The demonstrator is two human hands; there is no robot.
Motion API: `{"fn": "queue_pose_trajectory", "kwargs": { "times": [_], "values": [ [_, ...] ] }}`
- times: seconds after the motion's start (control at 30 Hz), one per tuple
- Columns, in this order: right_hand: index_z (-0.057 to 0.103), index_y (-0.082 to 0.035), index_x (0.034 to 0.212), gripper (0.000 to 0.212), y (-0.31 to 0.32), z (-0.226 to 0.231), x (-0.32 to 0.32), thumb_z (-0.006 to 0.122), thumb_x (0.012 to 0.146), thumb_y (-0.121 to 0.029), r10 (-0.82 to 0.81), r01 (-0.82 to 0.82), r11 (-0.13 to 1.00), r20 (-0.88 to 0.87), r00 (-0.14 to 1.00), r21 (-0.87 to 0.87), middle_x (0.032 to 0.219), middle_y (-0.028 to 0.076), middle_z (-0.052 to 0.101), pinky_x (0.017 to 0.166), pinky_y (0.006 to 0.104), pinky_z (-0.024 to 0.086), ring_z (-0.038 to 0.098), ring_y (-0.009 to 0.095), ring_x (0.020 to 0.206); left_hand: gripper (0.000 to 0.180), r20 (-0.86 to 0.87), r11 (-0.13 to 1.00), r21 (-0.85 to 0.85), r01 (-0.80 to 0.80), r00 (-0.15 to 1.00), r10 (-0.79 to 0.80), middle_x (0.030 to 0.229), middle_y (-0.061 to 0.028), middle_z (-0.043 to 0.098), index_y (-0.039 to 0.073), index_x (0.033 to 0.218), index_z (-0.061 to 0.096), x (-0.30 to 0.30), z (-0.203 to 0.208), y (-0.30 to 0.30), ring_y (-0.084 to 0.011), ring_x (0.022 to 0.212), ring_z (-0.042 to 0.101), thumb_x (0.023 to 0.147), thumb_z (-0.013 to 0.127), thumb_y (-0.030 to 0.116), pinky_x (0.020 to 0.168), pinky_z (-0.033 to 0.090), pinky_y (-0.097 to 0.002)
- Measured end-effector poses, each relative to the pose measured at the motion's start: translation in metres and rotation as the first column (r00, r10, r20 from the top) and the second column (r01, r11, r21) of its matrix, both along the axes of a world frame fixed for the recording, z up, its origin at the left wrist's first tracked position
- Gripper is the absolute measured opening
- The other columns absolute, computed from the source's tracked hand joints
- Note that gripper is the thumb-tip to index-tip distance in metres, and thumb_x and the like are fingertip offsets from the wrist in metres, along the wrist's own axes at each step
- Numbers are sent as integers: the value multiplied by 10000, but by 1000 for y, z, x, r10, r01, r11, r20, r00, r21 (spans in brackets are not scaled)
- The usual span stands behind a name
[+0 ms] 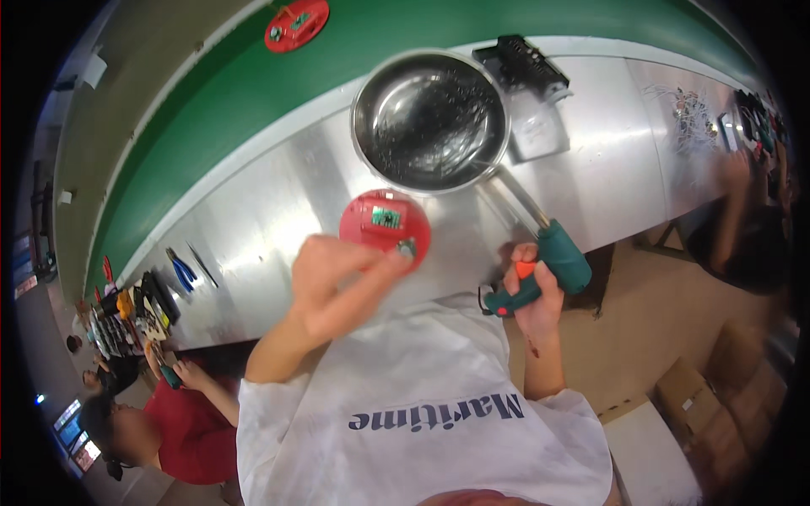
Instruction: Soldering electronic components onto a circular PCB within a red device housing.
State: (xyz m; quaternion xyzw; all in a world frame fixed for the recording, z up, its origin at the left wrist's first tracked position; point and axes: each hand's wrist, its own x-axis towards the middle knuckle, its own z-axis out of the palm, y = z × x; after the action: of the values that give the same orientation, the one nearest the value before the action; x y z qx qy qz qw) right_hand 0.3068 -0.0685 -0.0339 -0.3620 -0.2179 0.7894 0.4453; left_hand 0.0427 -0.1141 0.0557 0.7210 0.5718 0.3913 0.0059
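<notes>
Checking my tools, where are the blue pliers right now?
In the head view, the blue pliers lie on the metal bench, left of your left hand and just left of a slim dark tool.

our left forearm (283, 350) slants up and inward from the lower left, carrying our left hand (333, 282) with its back turned upward and its fingers (374, 287) stretched to the right; we cannot tell whether the fingertips meet. our right forearm (544, 367) rises almost straight, and at its top our right hand (544, 299) is curled in a firm grip. a dark red streak (532, 345) marks our right wrist (540, 339).
</notes>
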Motion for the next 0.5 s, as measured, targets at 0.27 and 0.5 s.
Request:
{"fn": "queue_pose_trajectory", "kwargs": {
  "times": [0.27, 0.5],
  "values": [
    [513, -11, 1100, 330, -9, 40, -63, 647, 800, -48, 344, -344, 939, 28, 938, -3, 1077, 127, 541, 659, 283, 481, 615, 189, 763, 326, -65, 990, 126, 66, 996, -58, 868, -26, 557, 47, 930, 678, 24, -29, -58, -170, 682, 499, 636, 814, 10, 553, 369, -309],
    [511, -16, 1086, 377, -15, 40, -79, 641, 738, 48, 330, -330, 944, 82, 940, -18, 1087, 121, 541, 674, 281, 488, 607, 187, 818, 329, 44, 988, 149, -25, 999, 19, 871, -18, 556, 51, 927, 683, 32, -50, -74, -171, 687, 500, 628, 815, 12, 555, 373, -308]
  ]
}}
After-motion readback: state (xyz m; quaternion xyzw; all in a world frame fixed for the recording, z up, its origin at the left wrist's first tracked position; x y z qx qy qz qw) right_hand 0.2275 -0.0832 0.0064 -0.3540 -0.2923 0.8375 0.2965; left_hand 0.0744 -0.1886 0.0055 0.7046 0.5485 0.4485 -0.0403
